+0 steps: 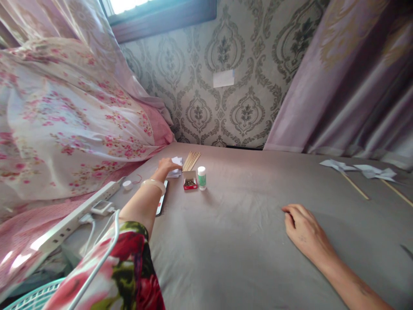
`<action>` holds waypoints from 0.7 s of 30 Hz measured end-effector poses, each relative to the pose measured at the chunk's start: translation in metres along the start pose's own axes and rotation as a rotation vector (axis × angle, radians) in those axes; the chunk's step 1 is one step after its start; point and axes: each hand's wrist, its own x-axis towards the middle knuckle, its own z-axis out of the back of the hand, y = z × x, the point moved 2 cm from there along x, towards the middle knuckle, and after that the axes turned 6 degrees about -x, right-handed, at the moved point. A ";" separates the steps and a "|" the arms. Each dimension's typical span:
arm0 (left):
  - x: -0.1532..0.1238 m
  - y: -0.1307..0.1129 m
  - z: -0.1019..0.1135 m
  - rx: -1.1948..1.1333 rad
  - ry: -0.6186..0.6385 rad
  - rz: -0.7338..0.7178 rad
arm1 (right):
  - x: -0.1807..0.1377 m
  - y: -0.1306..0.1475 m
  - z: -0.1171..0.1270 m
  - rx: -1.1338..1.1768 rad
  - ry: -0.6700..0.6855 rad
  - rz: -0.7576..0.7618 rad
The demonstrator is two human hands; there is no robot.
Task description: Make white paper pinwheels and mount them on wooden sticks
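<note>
My left hand [166, 165] stretches out over a small stack of white paper pieces [176, 168], fingers extended across it and touching it; the fingertips are partly hidden. Just right of that hand is a bundle of thin wooden sticks [192, 160]. In front of the sticks stands an opened red box [190, 183] of small brass-coloured pieces, too small to make out. Beside it is a white-capped bottle with a green label [201, 179]. My right hand [301, 226] rests on the grey cloth, fingers loosely bent with a gap at the thumb, no object visible in it.
Two paper pinwheels on sticks, one a whitish pinwheel [374, 172], lie at the right. A phone [161, 199] is under my left forearm. A power strip [77, 213] with cables and a white round cap [127, 185] are at the left. Grey cloth [232, 249] covers the surface.
</note>
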 end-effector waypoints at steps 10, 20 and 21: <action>-0.003 0.001 0.014 -0.017 0.047 0.095 | 0.000 0.000 0.000 0.006 0.004 0.000; -0.013 0.014 0.018 -0.252 -0.064 0.096 | 0.000 -0.001 -0.001 -0.008 0.005 -0.001; -0.014 0.016 0.017 -0.281 -0.084 0.091 | 0.000 -0.001 -0.001 -0.006 0.005 -0.003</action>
